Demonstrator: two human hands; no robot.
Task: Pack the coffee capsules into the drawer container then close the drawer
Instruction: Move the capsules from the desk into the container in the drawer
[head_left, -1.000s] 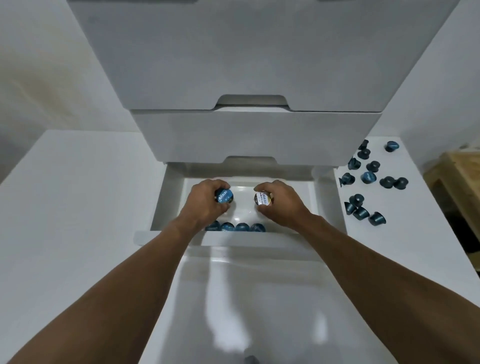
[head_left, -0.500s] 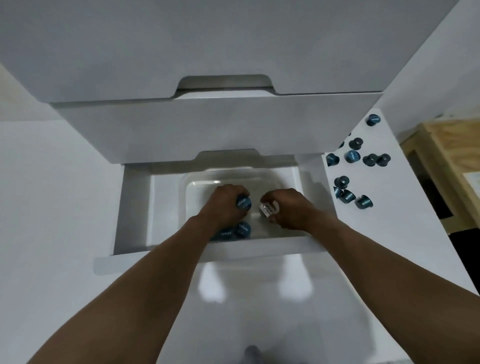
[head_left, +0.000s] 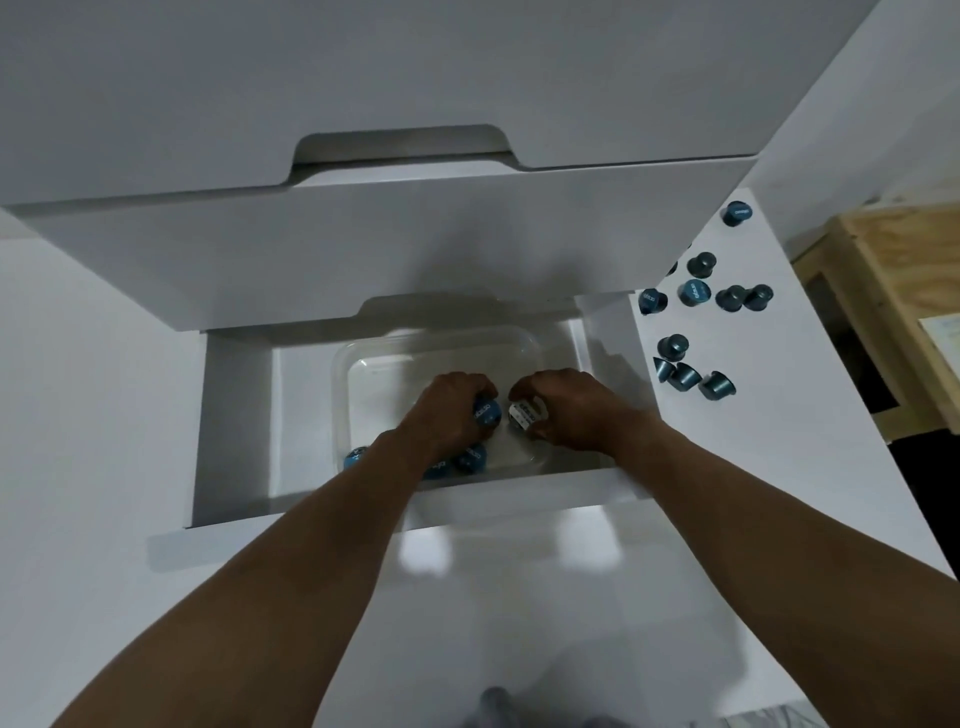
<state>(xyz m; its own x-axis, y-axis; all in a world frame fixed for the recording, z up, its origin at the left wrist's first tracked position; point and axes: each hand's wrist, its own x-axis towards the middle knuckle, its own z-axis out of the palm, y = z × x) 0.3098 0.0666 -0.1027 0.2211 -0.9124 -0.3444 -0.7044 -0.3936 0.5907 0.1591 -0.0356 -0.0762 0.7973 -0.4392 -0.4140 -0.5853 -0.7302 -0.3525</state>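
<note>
The lowest white drawer (head_left: 234, 415) stands pulled open, with a clear plastic container (head_left: 436, 348) inside it. Both my hands reach into that container. My left hand (head_left: 447, 410) grips a blue capsule (head_left: 487, 411). My right hand (head_left: 566, 405) grips a capsule whose pale lid (head_left: 525, 414) faces me. Several blue capsules (head_left: 470, 458) lie along the container's near wall, partly hidden by my left forearm. More loose capsules (head_left: 693, 292) are scattered on the white surface to the right of the drawers.
Two closed white drawers (head_left: 395, 244) overhang the open one from above. The open drawer's front panel (head_left: 519, 493) lies under my forearms. A pale wooden piece of furniture (head_left: 893, 312) stands at the right edge.
Both hands have gone lower into the container, each still holding its capsule. The view has tipped down and closer to the drawer.
</note>
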